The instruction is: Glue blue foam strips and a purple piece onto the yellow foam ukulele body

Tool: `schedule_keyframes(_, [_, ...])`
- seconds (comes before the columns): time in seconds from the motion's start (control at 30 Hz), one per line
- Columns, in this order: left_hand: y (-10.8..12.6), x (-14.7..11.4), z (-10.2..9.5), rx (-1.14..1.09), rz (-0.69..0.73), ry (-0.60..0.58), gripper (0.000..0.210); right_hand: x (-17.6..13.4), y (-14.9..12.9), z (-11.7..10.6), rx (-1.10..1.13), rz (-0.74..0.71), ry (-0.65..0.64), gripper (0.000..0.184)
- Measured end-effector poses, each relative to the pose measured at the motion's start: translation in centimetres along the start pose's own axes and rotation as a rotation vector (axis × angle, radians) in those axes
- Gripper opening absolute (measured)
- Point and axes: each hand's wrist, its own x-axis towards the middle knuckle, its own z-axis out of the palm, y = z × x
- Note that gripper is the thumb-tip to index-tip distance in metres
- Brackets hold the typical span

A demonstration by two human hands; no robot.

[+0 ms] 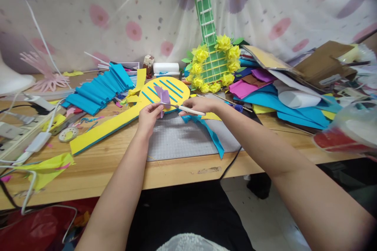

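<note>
We hold a piece of purple paper (165,96) pinched between the fingertips of our left hand (149,115), while our right hand (203,104) is closed around white-handled scissors (192,110). Our hands are near each other but apart, and the thin blades point leftward across the gap, over the lower part of the purple paper. We cannot tell whether they touch it.

We have the purple paper in front of a yellow guitar shape (134,110), which lies on the wooden table (118,180) with slanted blue strips across its rounded body. Below our hands we see a gray mat (173,141), and a crumpled blue strip (212,135) trails over it near our right hand. Behind, we see a green guitar (208,27) standing upright, ringed with yellow flowers (200,53). Pleated blue paper (101,88) lies to our left.
</note>
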Motion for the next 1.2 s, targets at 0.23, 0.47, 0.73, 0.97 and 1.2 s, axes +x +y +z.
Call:
schedule_keyframes(0.23, [-0.2, 0.5, -0.7, 0.025, -0.055, -0.015, 0.037, 0.2, -0.1, -0.2, -0.037, 0.016, 0.005, 0.055])
schedule_keyframes(0.47, [-0.4, 0.8, -1.0, 0.002, -0.047, 0.005, 0.036, 0.3, -0.7, -0.2, -0.059, 0.025, 0.015, 0.054])
schedule_keyframes(0.73, [0.3, 0.5, -0.8, -0.017, -0.067, 0.011, 0.032, 0.3, -0.5, 0.1, -0.030, 0.007, 0.037, 0.054])
schedule_keyframes(0.97, [0.1, 0.6, -0.9, -0.028, -0.038, 0.008, 0.035, 0.3, -1.2, -0.1, 0.015, 0.015, 0.025, 0.053])
schedule_keyframes(1.2, [-0.1, 0.8, -1.1, 0.003, -0.026, -0.001, 0.035, 0.6, -1.1, -0.1, -0.003, 0.028, 0.072, 0.053])
